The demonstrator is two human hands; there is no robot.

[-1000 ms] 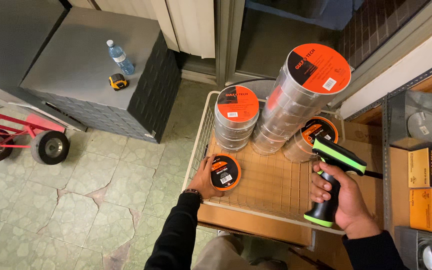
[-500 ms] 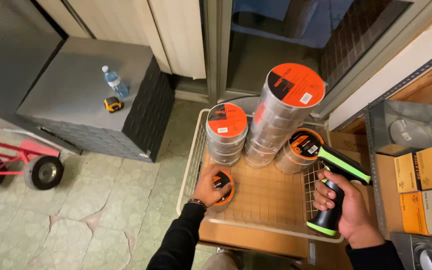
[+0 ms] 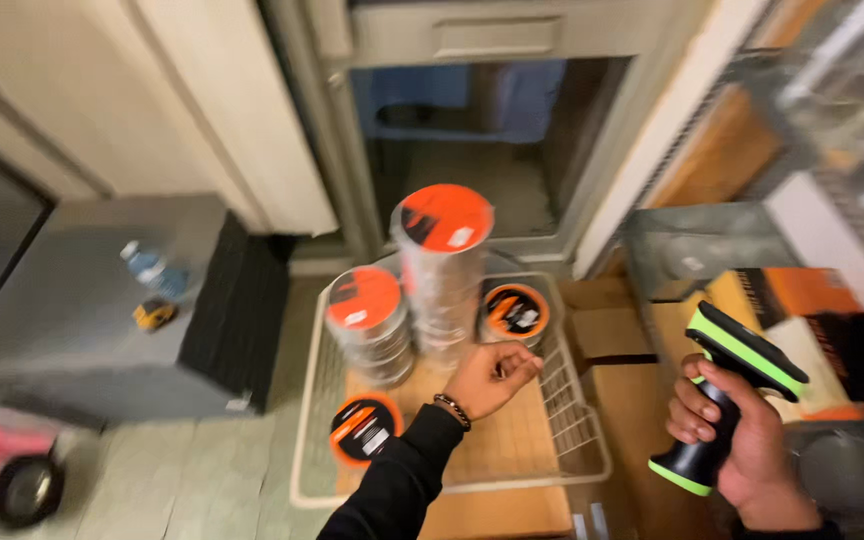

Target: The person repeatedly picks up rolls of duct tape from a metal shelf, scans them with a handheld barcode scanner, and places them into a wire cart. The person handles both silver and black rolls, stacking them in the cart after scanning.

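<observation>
Fingers of the left hand (image 3: 487, 378) curl loosely, holding nothing, above the wire cart (image 3: 580, 428) near the tall spool stack (image 3: 442, 270); right hand (image 3: 742, 450) clamps the barcode scanner (image 3: 727, 395).

cart: wire-sided cart (image 3: 577, 420) with a wooden deck, parked on the floor (image 3: 202, 470) tiles
short stack: round tins with an orange lid (image 3: 367, 325), back left of the deck
tall stack: same tins (image 3: 442, 265), right beside it, a lot higher
single tin: orange-and-black lid (image 3: 515, 312), back right corner
loose tin: one lying by itself (image 3: 364, 428), front left
</observation>
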